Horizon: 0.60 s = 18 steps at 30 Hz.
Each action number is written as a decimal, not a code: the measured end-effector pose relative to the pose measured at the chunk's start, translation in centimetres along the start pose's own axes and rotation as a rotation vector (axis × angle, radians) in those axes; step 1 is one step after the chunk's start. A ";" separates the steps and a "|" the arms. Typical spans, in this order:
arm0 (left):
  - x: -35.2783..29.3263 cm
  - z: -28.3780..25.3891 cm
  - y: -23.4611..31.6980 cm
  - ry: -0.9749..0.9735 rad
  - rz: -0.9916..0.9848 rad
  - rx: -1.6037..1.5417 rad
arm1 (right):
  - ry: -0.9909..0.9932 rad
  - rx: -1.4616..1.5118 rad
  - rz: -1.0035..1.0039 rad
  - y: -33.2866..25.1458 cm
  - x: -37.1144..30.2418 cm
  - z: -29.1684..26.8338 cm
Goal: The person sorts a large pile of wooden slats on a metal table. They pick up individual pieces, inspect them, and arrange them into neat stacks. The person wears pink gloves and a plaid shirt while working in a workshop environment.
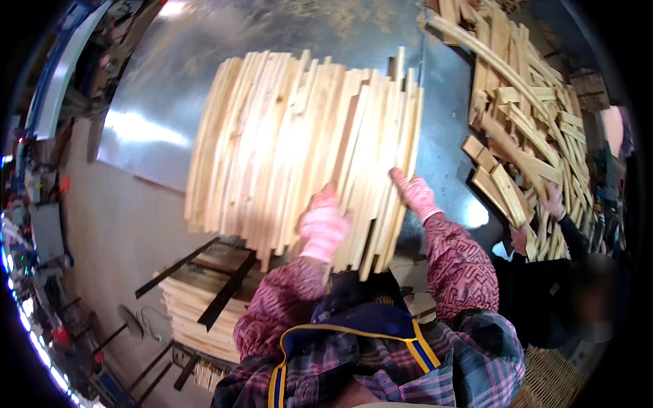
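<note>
A wide batch of pale wooden slats lies side by side on a shiny metal table, ends pointing toward me. My left hand, in a pink glove, presses on the near ends of the slats around the middle of the batch. My right hand, also gloved in pink, grips the right edge of the batch with fingers curled around the outer slats. Both forearms wear patterned pink sleeves.
A heap of loose wooden pieces covers the table's right side. A co-worker in dark clothes reaches a gloved hand into it. Below left stands a neat stack of slats with black bars across. Machines line the left edge.
</note>
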<state>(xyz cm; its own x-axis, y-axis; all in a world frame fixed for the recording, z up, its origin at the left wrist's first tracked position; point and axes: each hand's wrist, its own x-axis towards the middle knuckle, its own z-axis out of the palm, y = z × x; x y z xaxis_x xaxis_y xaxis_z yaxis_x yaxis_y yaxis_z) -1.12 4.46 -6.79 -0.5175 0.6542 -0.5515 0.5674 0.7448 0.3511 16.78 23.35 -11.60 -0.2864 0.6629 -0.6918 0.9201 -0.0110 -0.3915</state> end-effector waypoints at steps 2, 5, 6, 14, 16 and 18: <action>1.0 0.6 -5.3 0.096 0.078 -0.112 | -0.093 -0.071 0.068 -5.2 -2.4 0.3; 2.5 -4.6 -9.7 0.086 0.011 -0.042 | -0.139 -0.068 -0.154 -8.8 -1.8 3.3; 3.9 -5.2 -13.2 0.130 0.041 0.029 | -0.140 0.027 -0.260 -10.2 -1.8 4.2; 4.5 -15.1 -22.8 0.406 -0.073 0.124 | -0.256 -0.011 -0.517 -18.8 5.2 18.2; 5.0 -14.5 -24.6 0.396 -0.148 -0.103 | -0.315 -0.042 -0.613 -19.6 4.3 13.9; 6.4 -13.3 -29.6 0.289 -0.279 0.140 | -0.397 -0.078 -0.706 -19.4 2.7 8.5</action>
<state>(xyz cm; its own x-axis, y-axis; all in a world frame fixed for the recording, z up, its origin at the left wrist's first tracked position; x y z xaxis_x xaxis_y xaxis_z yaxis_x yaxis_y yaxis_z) -29.74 -11.63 -10.67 -0.8104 0.4546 -0.3695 0.4512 0.8866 0.1012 -4.09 18.95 -11.06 -0.8660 0.1788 -0.4669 0.4988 0.3725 -0.7825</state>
